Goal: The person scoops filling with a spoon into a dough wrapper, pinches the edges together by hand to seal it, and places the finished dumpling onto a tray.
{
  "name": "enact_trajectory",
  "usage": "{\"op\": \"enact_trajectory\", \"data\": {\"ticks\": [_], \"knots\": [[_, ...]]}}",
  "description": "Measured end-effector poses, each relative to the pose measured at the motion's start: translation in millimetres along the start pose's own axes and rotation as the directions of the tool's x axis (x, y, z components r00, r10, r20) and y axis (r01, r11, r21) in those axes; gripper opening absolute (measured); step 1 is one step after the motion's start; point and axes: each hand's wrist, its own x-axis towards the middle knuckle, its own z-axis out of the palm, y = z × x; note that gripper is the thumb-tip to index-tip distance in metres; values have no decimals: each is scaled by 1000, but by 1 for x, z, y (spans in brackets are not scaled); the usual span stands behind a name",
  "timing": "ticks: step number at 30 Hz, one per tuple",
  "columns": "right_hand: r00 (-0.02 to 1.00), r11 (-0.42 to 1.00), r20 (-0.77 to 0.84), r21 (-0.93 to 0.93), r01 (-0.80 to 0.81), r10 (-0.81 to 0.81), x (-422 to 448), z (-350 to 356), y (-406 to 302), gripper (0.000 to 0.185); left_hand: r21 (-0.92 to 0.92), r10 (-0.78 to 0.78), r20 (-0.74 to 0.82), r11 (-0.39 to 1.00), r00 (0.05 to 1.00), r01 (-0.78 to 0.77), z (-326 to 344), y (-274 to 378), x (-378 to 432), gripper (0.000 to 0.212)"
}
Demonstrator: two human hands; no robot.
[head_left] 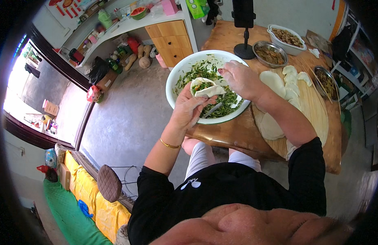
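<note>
My left hand holds a folded dough wrapper over a large white enamel basin. Its left end gapes and shows chopped green filling with orange bits. Right of the wrapper and apart from it, my right hand is raised over the basin's edge, floury and with curled fingers. Whether anything sits inside those fingers is hidden. Below both hands, the basin contains chopped green filling and a metal spoon. Flat dough rounds and folded dumplings lie on a slatted mat, partly behind my right forearm.
On the wooden table, a black stand rises behind the basin. Beyond the mat are a steel bowl, a white dish of brown food and another bowl with chopsticks across it. A quilted stool stands lower left.
</note>
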Motion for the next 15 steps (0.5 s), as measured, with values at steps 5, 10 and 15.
{"op": "enact_trajectory", "data": {"ticks": [5,10,15], "knots": [[993,852,116,521,-44,-20,0,-8,-35,16,30,-24,9,999,1000,24,-2,-2,-1,52],[985,924,-10,344,166,-173,4,5,-28,12,34,-44,1,998,999,44,2,-4,2,49],[990,941,-7,312,135,-140,5,3,-31,5,50,-68,27,997,997,67,-4,-4,2,48]]}}
